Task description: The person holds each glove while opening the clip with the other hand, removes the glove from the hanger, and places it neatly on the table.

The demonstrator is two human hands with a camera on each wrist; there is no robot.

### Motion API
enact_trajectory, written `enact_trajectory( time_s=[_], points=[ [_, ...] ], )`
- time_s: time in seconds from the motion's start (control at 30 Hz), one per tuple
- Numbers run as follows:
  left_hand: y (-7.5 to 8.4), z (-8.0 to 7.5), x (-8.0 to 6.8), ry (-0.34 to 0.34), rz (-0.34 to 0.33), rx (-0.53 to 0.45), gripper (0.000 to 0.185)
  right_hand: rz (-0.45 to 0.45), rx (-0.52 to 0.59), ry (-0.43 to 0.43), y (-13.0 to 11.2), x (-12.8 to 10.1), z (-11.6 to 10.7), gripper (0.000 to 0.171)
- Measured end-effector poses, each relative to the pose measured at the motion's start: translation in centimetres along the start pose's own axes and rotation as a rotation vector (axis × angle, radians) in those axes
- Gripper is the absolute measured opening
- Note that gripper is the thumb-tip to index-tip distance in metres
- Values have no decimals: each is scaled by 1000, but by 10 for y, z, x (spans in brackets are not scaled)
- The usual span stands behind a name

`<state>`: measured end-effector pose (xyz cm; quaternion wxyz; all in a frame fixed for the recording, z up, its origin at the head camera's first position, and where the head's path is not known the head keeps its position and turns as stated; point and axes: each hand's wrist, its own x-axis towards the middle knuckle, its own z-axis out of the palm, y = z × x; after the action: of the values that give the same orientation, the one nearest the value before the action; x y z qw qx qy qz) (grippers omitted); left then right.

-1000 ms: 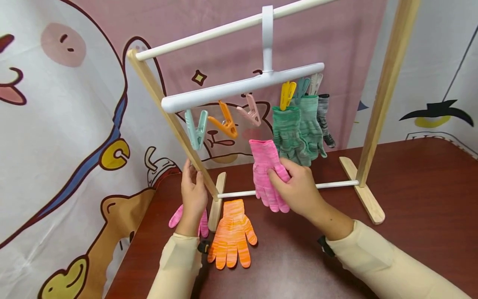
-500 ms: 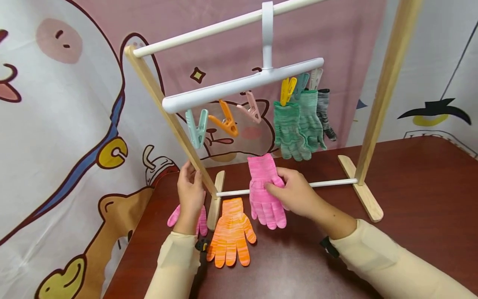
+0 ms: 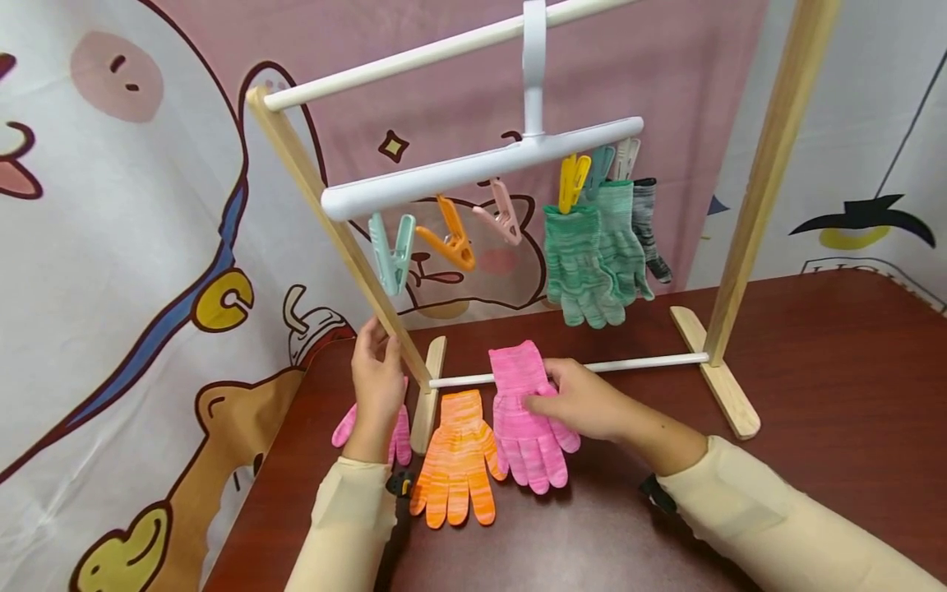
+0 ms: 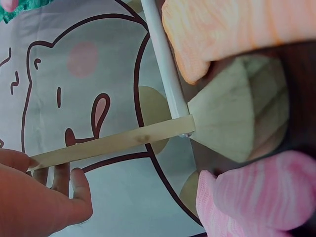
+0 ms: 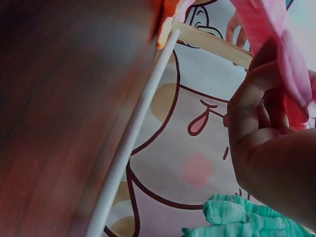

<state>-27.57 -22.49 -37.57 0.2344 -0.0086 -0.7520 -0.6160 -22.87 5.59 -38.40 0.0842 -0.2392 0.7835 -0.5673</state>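
Bright, even light; wide-angle bending at edges; blurry wrist close-ups.

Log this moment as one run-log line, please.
left hand: holds wooden rack post | right hand: pinches pink glove at table, beside orange glove | green gloves: clipped

The left hand (image 4: 34, 197) has its grip on the slanted wooden post (image 4: 113, 143), fingers curled against it. Away from the grip, the post meets a white rod (image 4: 163, 64) at the wooden foot (image 4: 237, 118), with an orange glove (image 4: 232, 29) and a pink glove (image 4: 256, 197) on either side.
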Motion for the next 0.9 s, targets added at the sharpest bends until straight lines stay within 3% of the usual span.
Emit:
enact_trajectory(
  time_s=[0.37,0.7,0.9],
  points=[
    [-2,0,1,-3,-13,2,42,55,-75,-64,18,3,4,32],
    [-2,0,2,-3,-19,-9,42,229,41,-88,25,4,3,33],
    [-1,-1,2,-2,-11,-7,42,171,-121,-98,26,4,0,19]
  ],
)
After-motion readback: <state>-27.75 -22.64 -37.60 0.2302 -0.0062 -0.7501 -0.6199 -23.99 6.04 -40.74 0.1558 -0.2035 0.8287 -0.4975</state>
